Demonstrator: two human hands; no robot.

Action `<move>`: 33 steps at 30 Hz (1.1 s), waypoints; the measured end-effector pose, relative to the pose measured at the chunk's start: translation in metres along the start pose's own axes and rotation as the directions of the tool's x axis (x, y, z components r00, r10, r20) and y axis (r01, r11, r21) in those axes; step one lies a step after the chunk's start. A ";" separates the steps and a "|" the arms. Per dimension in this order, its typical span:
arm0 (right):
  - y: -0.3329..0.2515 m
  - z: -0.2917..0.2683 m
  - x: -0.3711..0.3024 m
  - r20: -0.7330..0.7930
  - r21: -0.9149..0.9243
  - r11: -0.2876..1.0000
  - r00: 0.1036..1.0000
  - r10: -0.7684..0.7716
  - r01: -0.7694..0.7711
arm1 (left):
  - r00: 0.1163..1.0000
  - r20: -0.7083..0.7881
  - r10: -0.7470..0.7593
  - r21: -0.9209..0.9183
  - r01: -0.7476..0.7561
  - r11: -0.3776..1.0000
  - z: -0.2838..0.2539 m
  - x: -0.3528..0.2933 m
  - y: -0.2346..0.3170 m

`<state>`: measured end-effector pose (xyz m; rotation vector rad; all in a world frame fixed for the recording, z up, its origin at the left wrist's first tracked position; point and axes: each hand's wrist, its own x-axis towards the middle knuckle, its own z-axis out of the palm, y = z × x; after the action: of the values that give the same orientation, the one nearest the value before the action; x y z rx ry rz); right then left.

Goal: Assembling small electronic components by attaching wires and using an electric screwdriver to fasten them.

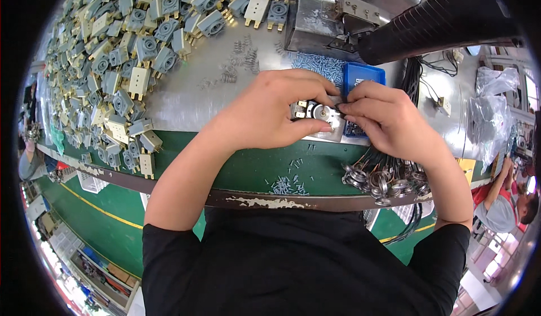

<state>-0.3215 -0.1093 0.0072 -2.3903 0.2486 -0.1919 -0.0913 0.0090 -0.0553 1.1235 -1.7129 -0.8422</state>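
Observation:
My left hand (265, 110) is closed round a small switch-like part (322, 112) with a round metal disc and brass-coloured terminals, thumb below and fingers above. At the right end of that part, the fingertips of my right hand (390, 116) are pinched together on something small and dark that I cannot make out. Behind and partly under my right hand stands a blue plastic tray (356, 71) with small parts in it. Loose bluish screws (318, 63) lie on the metal sheet beyond my left fingers.
Many grey and cream switch housings (138, 48) are heaped at the left. Small springs (239, 59) lie mid-table. More screws (288, 185) are near the front edge. Round metal parts on black wires (389, 182) lie beside my right forearm. A black-handled tool (434, 20) juts in at upper right.

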 end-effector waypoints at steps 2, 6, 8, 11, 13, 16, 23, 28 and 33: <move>-0.007 -0.004 0.003 0.021 -0.055 0.998 0.999 0.035 -0.034 | 1.000 -0.009 -0.003 0.005 0.003 1.000 0.000 -0.002 0.000; -0.009 -0.011 0.011 -0.130 -0.065 0.996 0.990 0.050 -0.059 | 1.000 0.000 -0.006 -0.003 0.006 1.000 -0.002 -0.001 0.002; -0.017 -0.006 0.013 -0.157 0.038 0.988 0.976 0.151 -0.147 | 1.000 -0.015 0.000 -0.007 0.000 1.000 -0.002 -0.003 0.000; -0.019 -0.009 0.017 -0.144 0.002 0.986 0.975 0.166 -0.168 | 1.000 -0.015 0.002 0.007 -0.002 1.000 -0.001 -0.003 0.000; -0.021 -0.007 0.016 -0.117 -0.077 0.987 0.985 0.130 -0.140 | 1.000 -0.011 -0.011 0.022 0.011 1.000 -0.001 -0.004 0.000; -0.018 0.000 0.015 -0.140 -0.117 0.985 0.984 0.108 -0.124 | 1.000 0.011 -0.025 0.025 0.025 0.999 0.001 -0.004 -0.001; -0.013 0.006 0.014 -0.097 -0.025 0.996 0.992 0.084 -0.086 | 0.996 -0.090 0.020 -0.042 -0.024 0.999 0.003 -0.007 -0.002; -0.022 0.005 0.019 -0.075 -0.150 0.984 0.992 -0.103 0.091 | 0.996 -0.085 0.018 -0.039 -0.022 0.999 0.002 -0.007 -0.002; -0.028 0.008 0.019 -0.146 0.034 0.976 0.965 0.218 -0.216 | 0.997 -0.071 0.004 -0.021 -0.006 1.000 0.003 -0.006 -0.001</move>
<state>-0.2975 -0.0881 0.0211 -2.3125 0.5732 -0.2687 -0.0926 0.0148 -0.0588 1.1213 -1.6441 -0.8069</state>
